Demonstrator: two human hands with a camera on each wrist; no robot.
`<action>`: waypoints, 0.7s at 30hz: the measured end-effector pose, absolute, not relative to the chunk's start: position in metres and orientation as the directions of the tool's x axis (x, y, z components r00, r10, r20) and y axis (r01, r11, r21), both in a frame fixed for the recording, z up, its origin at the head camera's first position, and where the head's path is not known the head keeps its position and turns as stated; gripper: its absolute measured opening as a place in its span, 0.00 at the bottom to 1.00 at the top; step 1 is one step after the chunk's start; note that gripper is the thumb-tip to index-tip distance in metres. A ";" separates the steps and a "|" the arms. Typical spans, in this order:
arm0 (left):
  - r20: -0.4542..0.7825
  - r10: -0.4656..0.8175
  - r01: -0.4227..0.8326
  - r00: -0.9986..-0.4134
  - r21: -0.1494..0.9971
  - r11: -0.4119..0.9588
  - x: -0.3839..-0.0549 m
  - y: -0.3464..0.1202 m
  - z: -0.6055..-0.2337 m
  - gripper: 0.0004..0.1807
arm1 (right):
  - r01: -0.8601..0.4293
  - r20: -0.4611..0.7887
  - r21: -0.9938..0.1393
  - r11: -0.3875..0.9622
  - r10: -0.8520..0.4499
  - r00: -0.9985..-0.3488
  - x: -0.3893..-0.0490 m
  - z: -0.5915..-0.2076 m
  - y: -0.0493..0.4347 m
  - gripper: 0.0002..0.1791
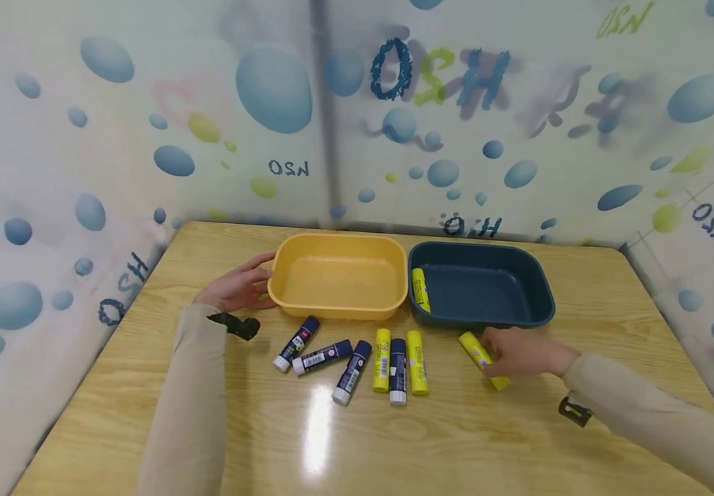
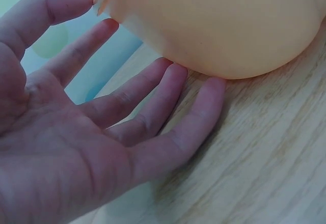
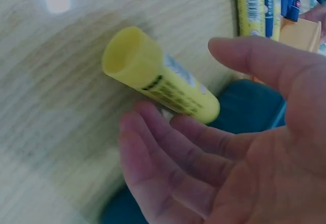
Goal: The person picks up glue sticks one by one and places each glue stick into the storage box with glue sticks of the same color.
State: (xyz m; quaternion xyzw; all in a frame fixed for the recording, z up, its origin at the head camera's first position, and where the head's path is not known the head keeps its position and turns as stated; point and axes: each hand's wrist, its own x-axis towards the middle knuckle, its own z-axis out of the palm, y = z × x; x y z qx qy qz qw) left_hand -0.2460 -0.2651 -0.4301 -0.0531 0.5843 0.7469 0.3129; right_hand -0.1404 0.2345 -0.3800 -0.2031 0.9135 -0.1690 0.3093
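Observation:
My left hand [image 1: 239,286] is at the left end of the light-orange plastic tub [image 1: 338,313], its spread fingertips touching the wall in the left wrist view. In front of the dark-blue tub [image 1: 483,282], my right hand [image 1: 530,351] is beside a yellow glue stick [image 3: 160,79] lying slantwise on the table. The right fingers lie along one side of that stick, while the thumb stands apart from it in the right wrist view. Another yellow glue stick [image 1: 420,289] leans inside the dark-blue tub at its left wall.
In front of the tubs lies a loose row of navy glue sticks [image 1: 352,372] with white ends and yellow glue sticks [image 1: 417,362]. The wooden table [image 1: 270,441] meets a patterned wall covering [image 1: 357,172] behind the two tubs, which stand side by side.

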 end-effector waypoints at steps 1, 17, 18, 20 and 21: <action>-0.445 0.404 -0.529 -0.800 0.840 -0.122 -0.246 -0.265 -0.430 0.28 | -0.270 -0.489 -0.431 0.861 -0.474 -0.732 -0.140 -0.382 0.233 0.20; -0.434 0.412 -0.520 -0.801 0.845 -0.122 -0.248 -0.267 -0.435 0.29 | -0.210 -0.449 -0.308 0.928 -0.336 -0.828 -0.134 -0.403 0.206 0.16; -0.435 0.408 -0.520 -0.803 0.845 -0.123 -0.248 -0.267 -0.435 0.29 | -0.213 -0.450 -0.301 0.930 -0.336 -0.828 -0.134 -0.403 0.205 0.17; -0.437 0.402 -0.520 -0.805 0.846 -0.121 -0.247 -0.267 -0.435 0.29 | -0.211 -0.454 -0.290 0.933 -0.329 -0.828 -0.135 -0.403 0.203 0.18; -0.438 0.398 -0.520 -0.806 0.845 -0.123 -0.247 -0.267 -0.434 0.29 | -0.213 -0.455 -0.289 0.933 -0.330 -0.827 -0.135 -0.403 0.203 0.18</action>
